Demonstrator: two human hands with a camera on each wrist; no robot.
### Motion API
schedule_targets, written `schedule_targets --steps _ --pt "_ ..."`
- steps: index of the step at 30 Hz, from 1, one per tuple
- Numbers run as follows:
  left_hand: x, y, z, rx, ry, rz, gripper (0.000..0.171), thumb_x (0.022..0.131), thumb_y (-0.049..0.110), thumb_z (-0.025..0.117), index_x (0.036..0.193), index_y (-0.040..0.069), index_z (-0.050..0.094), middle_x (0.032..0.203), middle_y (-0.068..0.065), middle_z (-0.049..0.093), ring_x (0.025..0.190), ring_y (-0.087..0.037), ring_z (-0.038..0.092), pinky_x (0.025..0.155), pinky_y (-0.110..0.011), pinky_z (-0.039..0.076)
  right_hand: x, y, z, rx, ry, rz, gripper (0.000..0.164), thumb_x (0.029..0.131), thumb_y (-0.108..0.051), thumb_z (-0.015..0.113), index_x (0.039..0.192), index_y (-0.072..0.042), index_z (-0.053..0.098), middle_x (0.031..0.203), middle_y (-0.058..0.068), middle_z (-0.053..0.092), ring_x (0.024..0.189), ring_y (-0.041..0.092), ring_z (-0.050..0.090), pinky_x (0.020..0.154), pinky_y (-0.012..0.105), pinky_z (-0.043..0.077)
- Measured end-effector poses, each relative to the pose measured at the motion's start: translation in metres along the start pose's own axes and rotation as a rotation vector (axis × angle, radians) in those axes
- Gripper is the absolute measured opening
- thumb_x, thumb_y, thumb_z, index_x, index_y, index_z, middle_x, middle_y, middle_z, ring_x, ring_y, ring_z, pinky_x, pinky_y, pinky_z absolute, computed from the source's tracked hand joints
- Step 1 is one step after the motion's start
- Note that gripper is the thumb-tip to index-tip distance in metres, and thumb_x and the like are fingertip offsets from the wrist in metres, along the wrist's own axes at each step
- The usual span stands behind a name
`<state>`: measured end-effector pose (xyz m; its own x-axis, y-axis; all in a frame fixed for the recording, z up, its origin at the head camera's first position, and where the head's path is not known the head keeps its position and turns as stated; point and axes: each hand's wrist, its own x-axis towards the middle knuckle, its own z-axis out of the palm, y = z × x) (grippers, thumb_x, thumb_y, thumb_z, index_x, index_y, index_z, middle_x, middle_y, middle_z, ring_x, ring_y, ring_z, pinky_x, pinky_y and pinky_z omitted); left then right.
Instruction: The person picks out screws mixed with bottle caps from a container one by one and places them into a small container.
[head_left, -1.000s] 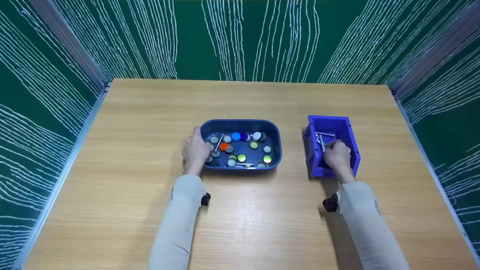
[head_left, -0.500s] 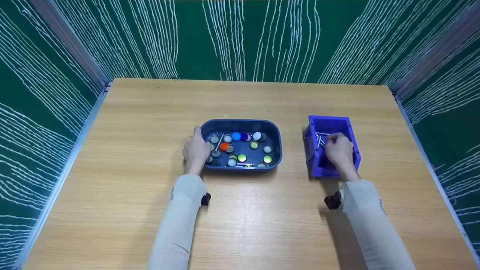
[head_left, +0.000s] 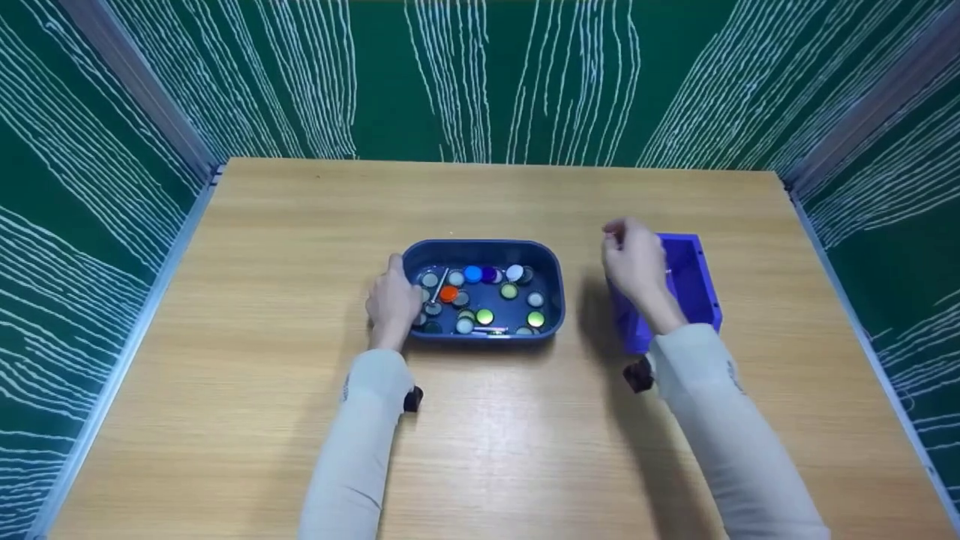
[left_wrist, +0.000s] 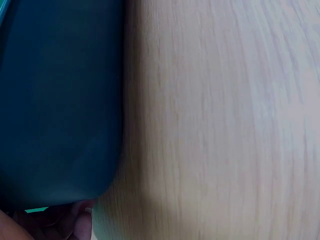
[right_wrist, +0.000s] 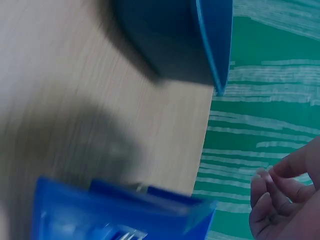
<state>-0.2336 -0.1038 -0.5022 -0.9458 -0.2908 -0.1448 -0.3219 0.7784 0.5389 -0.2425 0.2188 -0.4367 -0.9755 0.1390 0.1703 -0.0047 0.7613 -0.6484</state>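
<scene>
My left hand [head_left: 394, 306] grips the left end of a dark blue oval tray [head_left: 560, 296]. In the left wrist view, its bent fingers [left_wrist: 82, 227] lie against the end of the tray. Inside the tray are several bottle caps, among them an orange cap [head_left: 448, 293], and silver screws such as this screw [head_left: 440, 285]. My right hand [head_left: 636, 259] is raised above the left edge of a purple bin [head_left: 706, 289]. Its fingers are loosely curled, thumb near the fingertips, with nothing visible in them. A few silver screws [right_wrist: 131, 235] lie in the bin, mostly hidden by the hand in the head view.
Both containers stand apart on a light wooden table [head_left: 480, 450]. Green panels [head_left: 382, 82] with white streaks surround its back and sides. A dark wrist camera [head_left: 638, 375] sits beneath the right sleeve, and another wrist camera [head_left: 412, 399] by the left.
My right hand has risen out of the purple bin and moved left and away from me, over its left edge. My left hand and the tray stay in place.
</scene>
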Motion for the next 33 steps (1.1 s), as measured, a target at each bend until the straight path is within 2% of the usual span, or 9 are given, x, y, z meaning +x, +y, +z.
schedule_targets --steps 3,7,11,16,19,23,28,30,33 --pt "0.000 -0.001 0.001 0.005 -0.002 0.002 0.049 0.093 0.018 0.057 0.139 0.018 0.042 0.119 -0.017 0.067 0.102 -0.035 0.065 0.083 -0.052 0.052 0.000 -0.011 0.012 0.016 -0.058 -0.095 0.027 0.097 -0.011 0.049 0.116 0.002 0.062 0.104 0.021 0.069 0.095 0.035 0.065 0.087 0.049 0.048" --pt "0.000 0.000 0.002 0.005 -0.007 0.008 0.050 0.093 0.018 0.058 0.141 0.018 0.041 0.122 -0.017 0.067 0.103 -0.036 0.065 0.085 -0.052 0.052 -0.005 -0.017 0.028 0.027 -0.179 -0.231 0.027 0.098 -0.011 0.052 0.120 0.004 0.059 0.103 0.023 0.067 0.094 0.036 0.064 0.085 0.048 0.050" --pt "0.001 0.001 0.003 -0.011 -0.011 0.014 0.052 0.093 0.017 0.057 0.142 0.018 0.041 0.124 -0.017 0.066 0.104 -0.036 0.065 0.087 -0.053 0.051 -0.015 -0.020 0.051 -0.022 -0.263 -0.353 0.029 0.098 -0.016 0.056 0.121 0.001 0.060 0.111 0.021 0.065 0.106 0.037 0.060 0.096 0.050 0.046" --pt "0.001 -0.001 0.002 -0.018 -0.005 0.009 0.051 0.092 0.017 0.056 0.141 0.018 0.042 0.125 -0.017 0.065 0.108 -0.037 0.064 0.088 -0.054 0.050 -0.028 -0.029 0.081 -0.056 -0.305 -0.483 0.030 0.096 -0.016 0.059 0.120 0.001 0.062 0.117 0.021 0.061 0.113 0.038 0.054 0.101 0.051 0.042" --pt "0.001 -0.001 0.001 -0.015 -0.008 0.007 0.050 0.091 0.017 0.056 0.140 0.018 0.042 0.125 -0.017 0.065 0.108 -0.037 0.064 0.088 -0.054 0.050 -0.036 -0.038 0.096 -0.123 -0.341 -0.506 0.033 0.097 -0.022 0.059 0.124 -0.003 0.062 0.123 0.018 0.059 0.116 0.036 0.051 0.100 0.050 0.045" --pt "0.000 -0.001 0.001 -0.023 -0.033 0.011 0.051 0.091 0.017 0.056 0.140 0.017 0.042 0.124 -0.016 0.065 0.107 -0.038 0.064 0.086 -0.055 0.050 -0.043 -0.049 0.115 -0.238 -0.420 -0.534 0.039 0.099 -0.029 0.057 0.130 -0.006 0.059 0.131 0.015 0.058 0.123 0.034 0.051 0.104 0.049 0.045" --pt "0.003 0.001 0.000 -0.020 -0.042 0.015 0.051 0.091 0.017 0.055 0.140 0.018 0.042 0.128 -0.016 0.064 0.111 -0.037 0.062 0.089 -0.054 0.049 -0.048 -0.063 0.131 -0.275 -0.473 -0.587 0.038 0.101 -0.029 0.053 0.130 -0.006 0.059 0.133 0.015 0.058 0.125 0.035 0.051 0.111 0.048 0.038" --pt "0.004 0.001 -0.001 -0.015 -0.036 0.018 0.049 0.091 0.017 0.055 0.138 0.017 0.043 0.128 -0.016 0.064 0.112 -0.038 0.062 0.090 -0.055 0.049 -0.049 -0.067 0.134 -0.279 -0.500 -0.587 0.039 0.102 -0.029 0.050 0.133 -0.008 0.058 0.139 0.014 0.056 0.129 0.036 0.049 0.113 0.050 0.036" --pt "0.004 -0.001 0.000 -0.010 -0.022 0.017 0.047 0.091 0.017 0.056 0.136 0.017 0.044 0.127 -0.017 0.065 0.113 -0.038 0.062 0.090 -0.055 0.049 -0.049 -0.070 0.136 -0.280 -0.584 -0.568 0.042 0.104 -0.028 0.046 0.142 -0.013 0.052 0.152 0.012 0.046 0.140 0.037 0.039 0.117 0.053 0.029"
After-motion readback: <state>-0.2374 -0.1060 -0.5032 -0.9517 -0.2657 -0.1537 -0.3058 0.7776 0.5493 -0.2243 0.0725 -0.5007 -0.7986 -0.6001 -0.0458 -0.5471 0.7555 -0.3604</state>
